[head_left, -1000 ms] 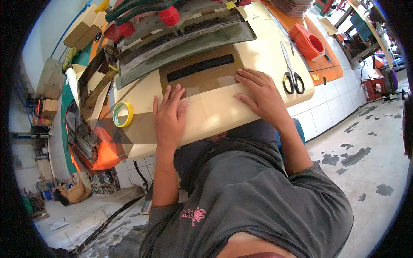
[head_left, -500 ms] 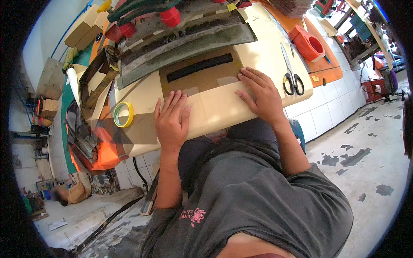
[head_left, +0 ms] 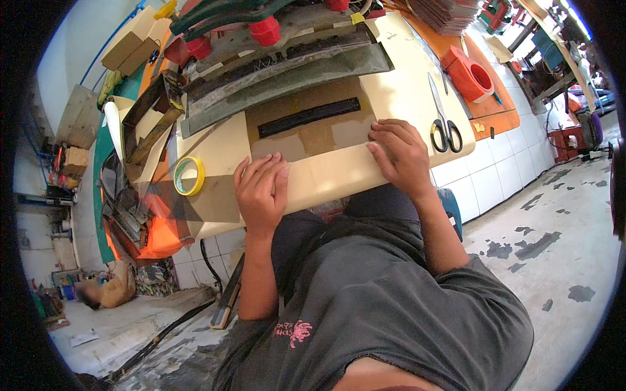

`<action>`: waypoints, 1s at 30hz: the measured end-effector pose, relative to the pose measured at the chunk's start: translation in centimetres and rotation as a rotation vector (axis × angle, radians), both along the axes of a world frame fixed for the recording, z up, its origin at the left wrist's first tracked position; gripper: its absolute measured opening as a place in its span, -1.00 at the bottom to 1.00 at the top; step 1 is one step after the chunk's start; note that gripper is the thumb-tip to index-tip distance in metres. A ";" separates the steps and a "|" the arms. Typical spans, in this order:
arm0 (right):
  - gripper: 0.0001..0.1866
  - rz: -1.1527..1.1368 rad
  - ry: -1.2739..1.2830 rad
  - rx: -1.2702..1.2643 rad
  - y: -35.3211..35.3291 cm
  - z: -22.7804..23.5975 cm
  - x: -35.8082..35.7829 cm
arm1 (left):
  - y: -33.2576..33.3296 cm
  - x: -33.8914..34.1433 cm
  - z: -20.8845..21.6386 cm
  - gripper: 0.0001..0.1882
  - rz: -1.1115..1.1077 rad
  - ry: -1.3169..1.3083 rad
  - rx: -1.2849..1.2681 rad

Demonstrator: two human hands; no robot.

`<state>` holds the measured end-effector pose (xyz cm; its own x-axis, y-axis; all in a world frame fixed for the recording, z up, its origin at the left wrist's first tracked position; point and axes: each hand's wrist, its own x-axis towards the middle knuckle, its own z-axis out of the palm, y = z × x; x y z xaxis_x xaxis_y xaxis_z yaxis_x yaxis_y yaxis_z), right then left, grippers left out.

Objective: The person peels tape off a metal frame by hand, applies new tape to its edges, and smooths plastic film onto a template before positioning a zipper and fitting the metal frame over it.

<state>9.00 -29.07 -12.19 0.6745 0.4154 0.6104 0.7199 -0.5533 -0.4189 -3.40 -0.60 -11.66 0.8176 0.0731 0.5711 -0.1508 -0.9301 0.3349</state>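
Note:
A flat brown sheet (head_left: 293, 150) lies on a cream padded worktop (head_left: 332, 179) in front of me, with a long black strip (head_left: 310, 118) across it. My left hand (head_left: 262, 189) is at the sheet's near left corner, its bent fingers and thumb closed on the edge. At the near right corner, my right hand (head_left: 399, 153) has curled fingers and thumb on the edge in the same way. Just beyond the sheet is a long grey-green bar (head_left: 293, 85), part of a machine. Fingertip contact is partly hidden.
Yellow tape (head_left: 189, 176) lies left of my left hand. Black-handled scissors (head_left: 445, 127) and a red holder (head_left: 469, 75) are at the right. Dark frame pieces (head_left: 150, 124) and orange material (head_left: 163, 228) crowd the left. Another person (head_left: 107, 292) is at the far lower left.
Both hands have drawn slightly toward me, and their fingers have gone from outstretched to curled. The brown sheet and black strip have shifted a little nearer, away from the bar.

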 end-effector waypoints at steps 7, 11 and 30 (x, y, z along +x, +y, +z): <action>-0.87 0.028 -0.041 0.124 -0.1 0.4 -0.2 | -0.1 -0.3 0.5 -0.79 -0.039 -0.055 -0.071; -0.86 0.043 -0.056 0.165 0.0 0.5 -0.2 | -0.1 -0.7 0.9 -0.78 -0.096 -0.112 -0.122; -0.91 0.169 -0.071 0.117 -0.5 0.9 -0.1 | 0.5 -1.0 -0.3 -0.81 -0.235 -0.220 -0.147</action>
<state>8.85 -29.54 -11.31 0.5544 0.4427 0.7047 0.8287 -0.3725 -0.4178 -4.36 -0.11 -11.91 0.6805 -0.0080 0.7327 -0.4385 -0.8055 0.3985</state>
